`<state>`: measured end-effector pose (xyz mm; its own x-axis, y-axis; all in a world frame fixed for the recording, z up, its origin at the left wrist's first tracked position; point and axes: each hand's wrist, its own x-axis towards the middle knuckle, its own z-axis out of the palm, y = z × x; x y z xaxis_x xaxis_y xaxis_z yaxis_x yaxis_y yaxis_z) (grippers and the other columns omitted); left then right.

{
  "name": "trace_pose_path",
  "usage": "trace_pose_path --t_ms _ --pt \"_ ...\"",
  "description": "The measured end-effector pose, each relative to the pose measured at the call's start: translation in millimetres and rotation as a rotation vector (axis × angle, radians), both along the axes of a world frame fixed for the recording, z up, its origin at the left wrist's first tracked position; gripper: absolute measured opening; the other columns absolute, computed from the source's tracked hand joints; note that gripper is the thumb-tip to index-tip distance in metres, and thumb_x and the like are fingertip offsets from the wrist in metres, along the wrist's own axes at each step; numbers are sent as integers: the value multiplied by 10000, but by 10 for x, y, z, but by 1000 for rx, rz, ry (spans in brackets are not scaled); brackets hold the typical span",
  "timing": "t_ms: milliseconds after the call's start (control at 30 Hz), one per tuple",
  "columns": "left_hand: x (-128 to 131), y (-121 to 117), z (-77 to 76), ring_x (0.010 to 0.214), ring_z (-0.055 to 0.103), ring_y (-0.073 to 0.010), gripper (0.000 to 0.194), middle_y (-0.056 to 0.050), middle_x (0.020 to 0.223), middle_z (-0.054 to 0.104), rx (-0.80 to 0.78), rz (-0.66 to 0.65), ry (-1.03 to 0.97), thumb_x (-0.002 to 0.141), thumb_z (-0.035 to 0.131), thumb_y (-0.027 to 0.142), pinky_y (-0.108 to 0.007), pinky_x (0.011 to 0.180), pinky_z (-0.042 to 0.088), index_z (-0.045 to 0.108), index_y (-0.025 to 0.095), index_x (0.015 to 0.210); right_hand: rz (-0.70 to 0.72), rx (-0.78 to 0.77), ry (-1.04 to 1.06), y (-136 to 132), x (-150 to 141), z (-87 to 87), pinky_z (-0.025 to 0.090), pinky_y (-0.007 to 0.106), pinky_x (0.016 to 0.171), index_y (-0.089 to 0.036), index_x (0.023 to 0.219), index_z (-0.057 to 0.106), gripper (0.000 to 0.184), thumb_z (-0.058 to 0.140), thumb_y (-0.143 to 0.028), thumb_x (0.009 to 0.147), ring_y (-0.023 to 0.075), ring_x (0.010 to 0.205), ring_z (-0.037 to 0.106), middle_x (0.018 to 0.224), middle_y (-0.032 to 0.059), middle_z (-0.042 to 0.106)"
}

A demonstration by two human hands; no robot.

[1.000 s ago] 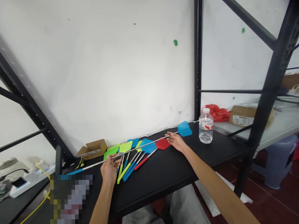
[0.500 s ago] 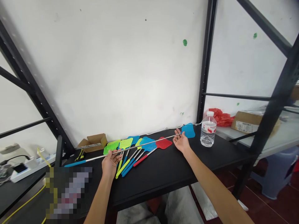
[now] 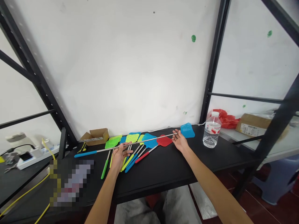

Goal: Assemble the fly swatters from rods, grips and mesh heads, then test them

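Note:
A long fly swatter with a blue head (image 3: pixel 187 130), a thin extended metal rod (image 3: pixel 149 140) and a blue handle (image 3: pixel 85 153) stretches across the black table (image 3: pixel 168 171). My left hand (image 3: pixel 120 155) is curled around the rod's left part, above a pile of swatters. My right hand (image 3: pixel 179 141) lies palm up just left of the blue head, fingers apart, fingertips touching the rod. Under the rod lie several short swatters (image 3: pixel 137 146) in green, yellow, blue and red.
A clear water bottle (image 3: pixel 211 134) stands right of the blue head. A small open cardboard box (image 3: pixel 95 137) sits at the back left. Black rack posts (image 3: pixel 211 77) frame the table. A red bag (image 3: pixel 225 117) and a carton (image 3: pixel 253 124) rest on the shelf to the right.
My right hand has gone from pinching the rod to lying open against it. The long swatter has sunk lower over the pile. My view has shifted slightly.

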<state>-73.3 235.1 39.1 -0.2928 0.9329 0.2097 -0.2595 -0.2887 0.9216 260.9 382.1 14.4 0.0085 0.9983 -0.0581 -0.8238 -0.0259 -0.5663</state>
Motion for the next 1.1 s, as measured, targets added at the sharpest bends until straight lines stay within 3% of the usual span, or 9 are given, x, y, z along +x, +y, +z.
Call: trace_pose_path --t_ms 200,333,467,667,800,933,1033,1100 --pt "-121 -55 18 592 691 -140 324 -112 1016 748 -15 75 -143 881 576 416 -220 504 520 644 155 1061 -69 -15 72 -12 119 21 514 235 533 -239 848 628 265 471 -416 966 81 528 550 868 -1 705" --pt "-227 -96 17 499 643 -135 335 -90 812 756 45 181 -339 904 455 426 -247 507 513 647 152 888 -149 -17 114 -24 213 35 494 235 495 -250 842 588 342 384 -485 982 76 456 489 729 -27 652" --pt "-259 -93 0 455 613 -148 346 -91 666 725 42 199 -346 882 382 362 -264 495 486 607 157 718 -185 -7 99 -23 216 37 466 222 470 -249 846 577 274 433 -441 977 69 418 453 633 -51 594" --pt "-191 -81 14 479 619 -153 275 -108 882 752 49 126 -188 858 410 356 -283 483 470 576 169 744 -189 8 70 -49 169 65 490 212 489 -231 772 534 246 526 -400 951 66 460 506 673 -52 636" --pt "-7 -52 -20 406 564 -152 322 -68 744 729 -5 19 -14 874 405 459 -263 406 388 563 189 798 -149 24 47 -125 -46 142 503 204 495 -227 774 544 227 546 -376 946 66 484 538 710 -43 671" --pt "101 -25 -70 365 491 -123 458 -32 581 660 -14 -94 153 890 373 570 -238 397 330 585 175 793 -55 69 28 -254 -482 265 521 219 514 -220 779 567 199 576 -348 931 82 521 577 758 -15 697" --pt "61 -29 -87 370 461 -109 503 -10 534 617 -17 -32 116 869 397 625 -233 412 336 587 168 774 -23 113 37 -313 -699 453 513 213 511 -210 768 566 212 562 -333 940 82 525 577 721 -10 673" --pt "21 -41 -86 376 454 -105 455 14 523 594 -22 51 55 844 480 616 -226 413 330 579 173 817 -49 137 50 -305 -675 653 478 189 472 -209 754 546 234 552 -342 946 65 472 530 652 -31 624"
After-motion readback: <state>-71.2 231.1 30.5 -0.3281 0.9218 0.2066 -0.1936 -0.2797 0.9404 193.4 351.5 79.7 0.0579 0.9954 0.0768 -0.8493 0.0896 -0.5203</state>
